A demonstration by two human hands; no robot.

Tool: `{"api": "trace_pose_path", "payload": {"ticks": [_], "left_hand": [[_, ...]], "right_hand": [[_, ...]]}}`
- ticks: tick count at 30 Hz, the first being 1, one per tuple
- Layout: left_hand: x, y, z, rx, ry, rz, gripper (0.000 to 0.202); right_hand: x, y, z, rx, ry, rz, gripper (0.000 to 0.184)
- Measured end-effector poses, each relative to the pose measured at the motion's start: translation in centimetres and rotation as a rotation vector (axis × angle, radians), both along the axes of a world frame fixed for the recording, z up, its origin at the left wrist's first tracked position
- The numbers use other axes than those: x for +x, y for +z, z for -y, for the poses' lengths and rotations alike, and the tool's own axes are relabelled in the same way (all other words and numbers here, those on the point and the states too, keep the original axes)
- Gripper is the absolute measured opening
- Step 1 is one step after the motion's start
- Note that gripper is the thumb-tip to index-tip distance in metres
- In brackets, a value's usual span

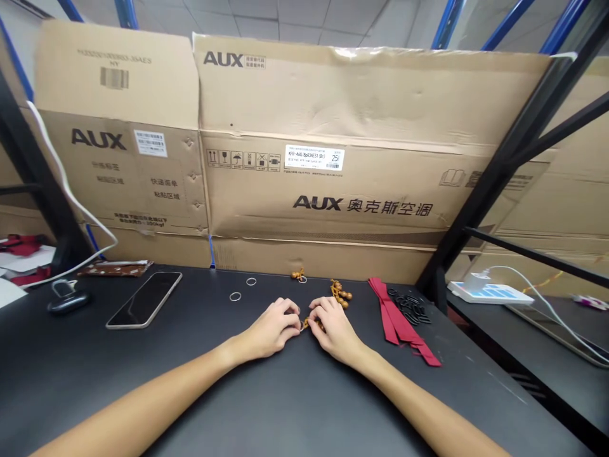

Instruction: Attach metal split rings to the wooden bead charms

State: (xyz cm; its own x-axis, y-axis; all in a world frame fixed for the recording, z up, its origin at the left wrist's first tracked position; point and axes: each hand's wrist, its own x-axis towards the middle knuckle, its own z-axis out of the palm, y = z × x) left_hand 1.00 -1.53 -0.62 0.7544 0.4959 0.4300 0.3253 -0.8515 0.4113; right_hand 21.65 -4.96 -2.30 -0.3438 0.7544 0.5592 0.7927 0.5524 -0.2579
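Left hand (273, 330), right hand (335, 330) pinching beaded cord (309, 325)

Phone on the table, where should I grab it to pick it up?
Pinch the phone across its narrow middle, on the two long edges, coming down from above with the left hand, the nearer one. It lies flat, screen up, on the black table, slanting, so the long edges are easy to reach.

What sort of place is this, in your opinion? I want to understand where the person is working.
Probably a storeroom or warehouse corner used as a work area: large AUX air-conditioner cartons stand behind blue metal shelving racks, and red ribbon lies on a black table.
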Motion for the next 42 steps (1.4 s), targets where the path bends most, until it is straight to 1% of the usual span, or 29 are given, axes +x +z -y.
{"api": "trace_pose_path", "payload": {"ticks": [6, 11, 15, 17, 20, 24, 27, 28, 30, 32, 37, 39, 41, 42], "left_hand": [[0.0, -0.1, -0.1, -0.013, 0.014, -0.008, 0.011], [0.0, 0.0, 0.2, 0.014, 0.076, 0.008, 0.010], [-0.3, 0.3, 0.2, 0.107, 0.094, -0.064, 0.027], [-0.6, 0.3, -0.2, 0.157, 0.112, -0.110, 0.031], [-1.0, 0.0, -1.2, 0.202, 0.211, -0.137, 0.033], [-1.3, -0.5, -2.1, 0.217, 0.356, -0.140, 0.033], [-1.2, -0.8, -2.2, 0.233, 0.395, -0.133, 0.034], [-1.2, -0.9, -2.1, 0.236, 0.401, -0.133, 0.034], [-1.1, -0.9, -2.1, 0.233, 0.416, -0.140, 0.035], [-1.1, -0.9, -2.0, 0.226, 0.429, -0.158, 0.037], [-1.2, -1.0, -2.1, 0.214, 0.474, -0.188, 0.040], [-1.2, -1.2, -2.1, 0.227, 0.515, -0.187, 0.043], [-1.2, -1.2, -2.1, 0.249, 0.563, -0.186, 0.047], [-1.2, -1.2, -2.0, 0.257, 0.562, -0.183, 0.048]], "right_hand": [[0.1, 0.3, 0.1, 0.016, 0.009, -0.022, 0.010], [0.1, 1.2, 0.8, 0.027, 0.003, -0.009, 0.003], [-0.1, 1.5, 1.5, -0.010, 0.060, 0.078, 0.008], [-0.1, 1.5, 1.7, -0.014, 0.110, 0.127, 0.011], [-0.1, 1.2, 1.7, -0.023, 0.150, 0.173, 0.016], [-0.3, 0.7, 1.0, -0.048, 0.115, 0.128, 0.017], [-0.3, 0.4, -0.1, -0.058, 0.062, 0.064, 0.017], [-0.3, 0.3, -0.4, -0.054, 0.035, 0.050, 0.023], [0.0, 0.1, -1.0, -0.074, 0.002, 0.056, 0.044], [0.2, -0.1, -1.2, -0.104, -0.010, 0.067, 0.051], [0.8, -0.5, -0.8, -0.160, -0.053, 0.041, 0.041], [0.9, -0.5, -0.7, -0.204, -0.053, 0.065, 0.043], [1.0, -0.5, -0.7, -0.252, -0.054, 0.099, 0.049], [1.0, -0.5, -0.7, -0.274, -0.054, 0.115, 0.052]]}}
